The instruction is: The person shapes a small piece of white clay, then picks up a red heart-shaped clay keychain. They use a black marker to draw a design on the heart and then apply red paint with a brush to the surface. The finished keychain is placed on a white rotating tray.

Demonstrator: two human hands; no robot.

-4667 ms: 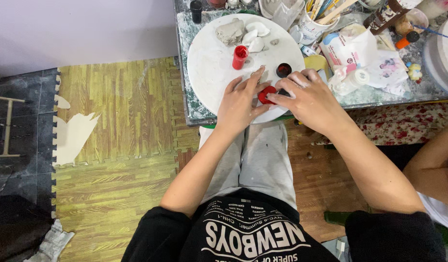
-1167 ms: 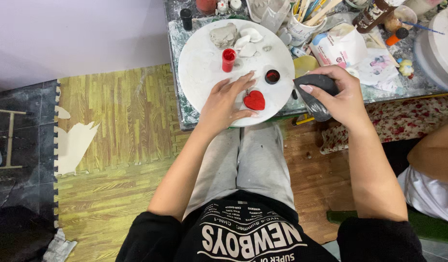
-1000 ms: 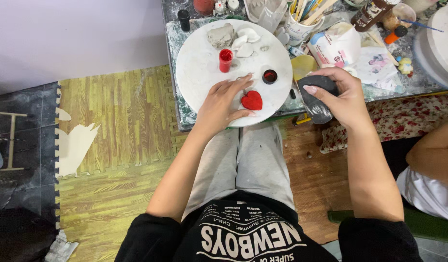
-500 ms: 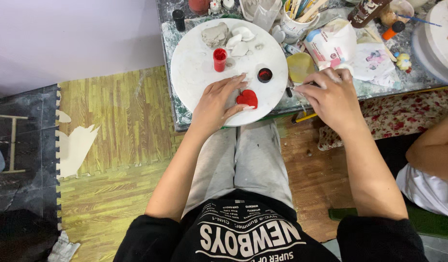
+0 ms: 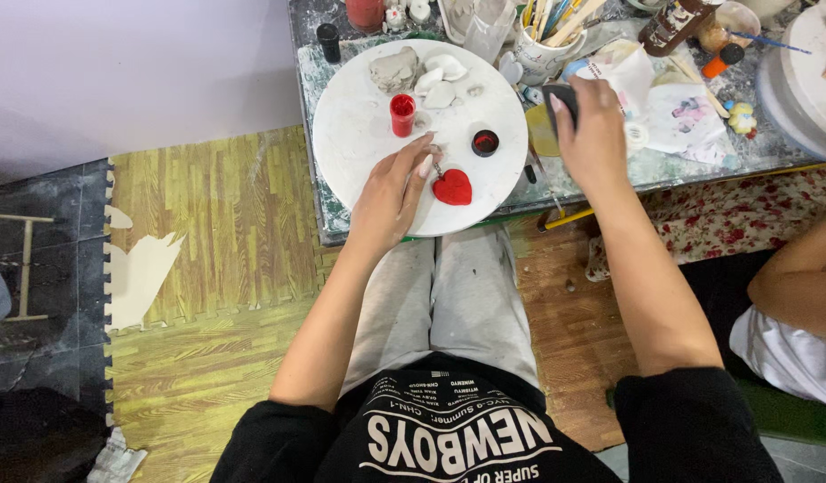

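The red heart (image 5: 452, 187), fully coated and lying centre frame on the white round board (image 5: 359, 143), is steadied by the left hand (image 5: 391, 192), fingers loose, while the right hand (image 5: 596, 134), upper right, clamps a dark phone (image 5: 560, 97) over the counter (image 5: 681, 156); only drying appears left.

White round board (image 5: 359, 143): bare at left and lower edge, open to approach. Upper part blocked by clay lumps (image 5: 422, 72) and red paint jar (image 5: 401, 114). Bench (image 5: 672, 165) right of the board crowded by brush cup (image 5: 543, 54) and papers (image 5: 677, 116).
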